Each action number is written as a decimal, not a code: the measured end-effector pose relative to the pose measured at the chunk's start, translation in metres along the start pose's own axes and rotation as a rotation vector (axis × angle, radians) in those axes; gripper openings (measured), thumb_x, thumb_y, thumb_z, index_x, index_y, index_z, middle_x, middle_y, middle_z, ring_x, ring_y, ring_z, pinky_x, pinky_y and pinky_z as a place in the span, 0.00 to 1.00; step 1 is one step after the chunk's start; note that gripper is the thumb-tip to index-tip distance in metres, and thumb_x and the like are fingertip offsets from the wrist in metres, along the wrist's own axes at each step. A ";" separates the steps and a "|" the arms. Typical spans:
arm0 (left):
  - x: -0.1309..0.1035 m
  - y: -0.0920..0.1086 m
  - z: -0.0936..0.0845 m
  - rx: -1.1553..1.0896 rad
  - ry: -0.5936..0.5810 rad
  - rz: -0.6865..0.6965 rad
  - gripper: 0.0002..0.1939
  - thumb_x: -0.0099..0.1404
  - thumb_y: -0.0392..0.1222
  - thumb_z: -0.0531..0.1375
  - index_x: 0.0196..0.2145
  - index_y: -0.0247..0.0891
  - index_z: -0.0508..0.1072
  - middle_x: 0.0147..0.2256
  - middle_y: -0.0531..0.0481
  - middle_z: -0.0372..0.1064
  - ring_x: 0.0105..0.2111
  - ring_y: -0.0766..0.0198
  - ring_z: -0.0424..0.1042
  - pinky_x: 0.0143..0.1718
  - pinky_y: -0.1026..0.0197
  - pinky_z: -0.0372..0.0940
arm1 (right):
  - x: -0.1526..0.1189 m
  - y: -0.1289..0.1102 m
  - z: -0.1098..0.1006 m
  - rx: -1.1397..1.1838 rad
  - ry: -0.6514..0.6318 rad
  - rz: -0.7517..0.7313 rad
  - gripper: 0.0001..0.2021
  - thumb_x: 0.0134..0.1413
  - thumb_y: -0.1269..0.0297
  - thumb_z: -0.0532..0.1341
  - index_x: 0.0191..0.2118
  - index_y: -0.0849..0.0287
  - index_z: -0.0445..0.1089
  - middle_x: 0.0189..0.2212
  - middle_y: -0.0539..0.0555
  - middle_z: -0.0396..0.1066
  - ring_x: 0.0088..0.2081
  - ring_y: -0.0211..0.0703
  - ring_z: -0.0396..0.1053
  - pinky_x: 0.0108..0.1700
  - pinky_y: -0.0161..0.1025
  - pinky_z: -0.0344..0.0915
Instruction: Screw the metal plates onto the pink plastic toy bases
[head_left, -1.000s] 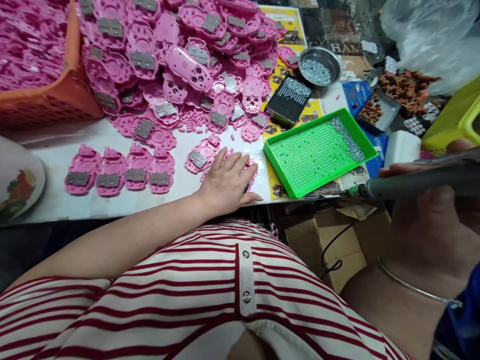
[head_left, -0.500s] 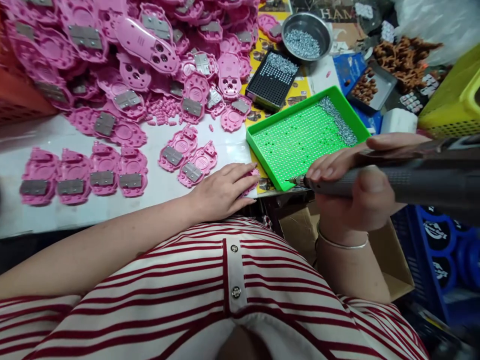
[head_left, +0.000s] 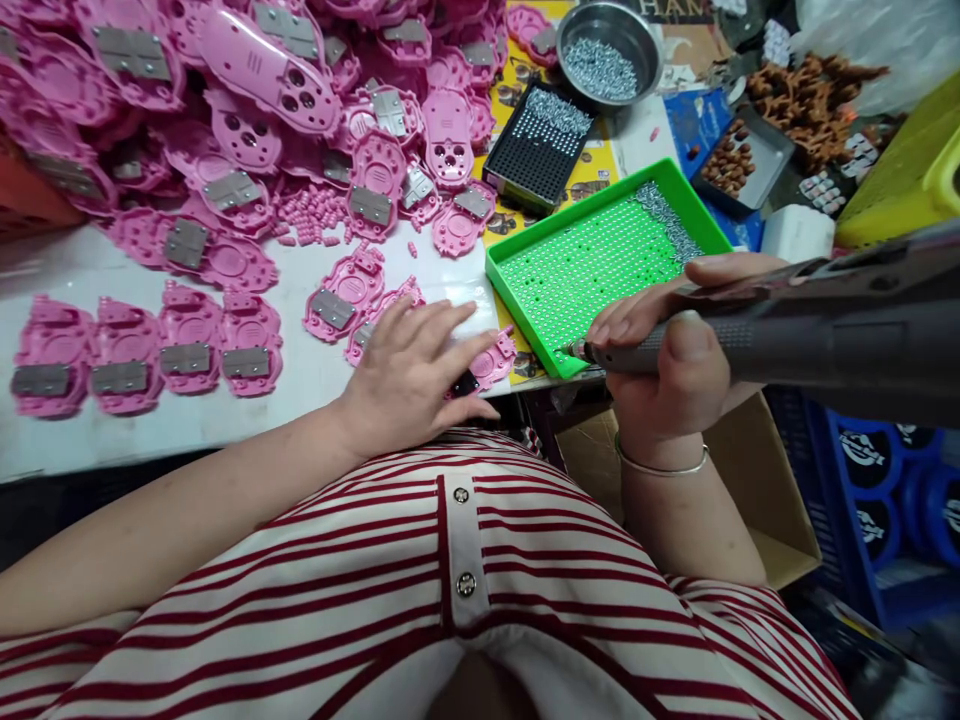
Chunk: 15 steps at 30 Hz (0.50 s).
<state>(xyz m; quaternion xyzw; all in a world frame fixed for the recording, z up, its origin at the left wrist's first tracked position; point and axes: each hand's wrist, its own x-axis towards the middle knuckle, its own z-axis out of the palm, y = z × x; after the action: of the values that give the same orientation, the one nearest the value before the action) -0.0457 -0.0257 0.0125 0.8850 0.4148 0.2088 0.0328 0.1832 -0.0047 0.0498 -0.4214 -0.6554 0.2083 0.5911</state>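
My right hand (head_left: 664,350) is wrapped round a dark grey electric screwdriver (head_left: 795,335). Its bit tip is over the near corner of the green perforated tray (head_left: 592,275), where screws lie along the far right side. My left hand (head_left: 420,370), fingers spread, is above the white table surface (head_left: 315,400). Partly beneath it lies a pink plastic shell (head_left: 496,358) with a dark part on it. Under the fingertips another pink shell is partly covered, beside a pink shell with a metal plate (head_left: 345,292). Several more pink shells (head_left: 187,340) with metal plates stand in a row at left.
A large heap of pink shells (head_left: 262,70) fills the back left, with small pink pegs (head_left: 307,212) before it. Behind the green tray are a black screw tray (head_left: 536,150) and a metal bowl of screws (head_left: 637,90). A yellow basket (head_left: 907,170) stands at right.
My left hand has moved left and its fingers have spread, uncovering part of the pink shell. The screwdriver stays at the green tray's near corner. The whole view has shifted slightly.
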 end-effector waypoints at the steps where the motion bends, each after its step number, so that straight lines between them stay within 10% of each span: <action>1: -0.002 -0.002 -0.005 0.033 0.016 -0.073 0.32 0.66 0.65 0.57 0.58 0.41 0.69 0.59 0.38 0.66 0.57 0.43 0.64 0.60 0.39 0.56 | 0.000 0.001 0.000 -0.010 -0.008 0.005 0.17 0.61 0.44 0.51 0.50 0.46 0.57 0.26 0.47 0.59 0.21 0.38 0.61 0.25 0.41 0.64; 6: -0.011 -0.011 -0.018 0.152 0.015 -0.309 0.30 0.67 0.64 0.56 0.54 0.38 0.72 0.53 0.36 0.71 0.51 0.40 0.67 0.53 0.37 0.57 | -0.002 0.002 0.001 -0.060 -0.010 0.056 0.23 0.60 0.40 0.51 0.53 0.48 0.56 0.30 0.50 0.63 0.22 0.38 0.62 0.25 0.43 0.65; 15: -0.004 -0.009 0.000 0.006 -0.073 -0.226 0.34 0.67 0.66 0.54 0.57 0.35 0.69 0.56 0.35 0.67 0.55 0.45 0.66 0.57 0.44 0.61 | 0.009 -0.005 0.004 0.350 0.210 0.022 0.10 0.52 0.53 0.66 0.39 0.45 0.71 0.21 0.45 0.60 0.19 0.36 0.58 0.21 0.40 0.62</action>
<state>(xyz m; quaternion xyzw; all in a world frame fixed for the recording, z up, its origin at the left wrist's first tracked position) -0.0543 -0.0233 0.0092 0.8397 0.5113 0.1700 0.0684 0.1778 0.0009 0.0586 -0.3390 -0.5394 0.2804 0.7180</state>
